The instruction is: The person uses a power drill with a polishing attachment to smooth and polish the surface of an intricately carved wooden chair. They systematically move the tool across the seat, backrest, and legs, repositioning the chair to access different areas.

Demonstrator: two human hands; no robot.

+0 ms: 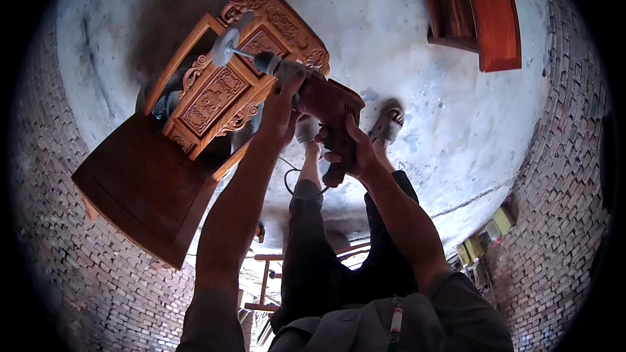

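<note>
Both my hands hold a dark red power drill (329, 101), its front end angled to the upper left. My right hand (362, 150) is wrapped around the rear handle, with fingers showing on the far side. My left hand (282, 111) grips the front of the body just behind the chuck. From the chuck a thin shaft carries a round, pale disc (224, 47). Behind the disc stands a wooden armchair (147, 186) with a carved back panel (212, 98). The disc overlaps the chair's back in this view; I cannot tell whether it touches the wood.
A reddish-brown piece of wooden furniture (499, 16) stands at the upper right. A black cord (288, 182) loops below the drill's handle. Behind my legs is a wooden frame (264, 283). Greenish boxes (502, 220) lie by the brick wall (554, 248) at the lower right.
</note>
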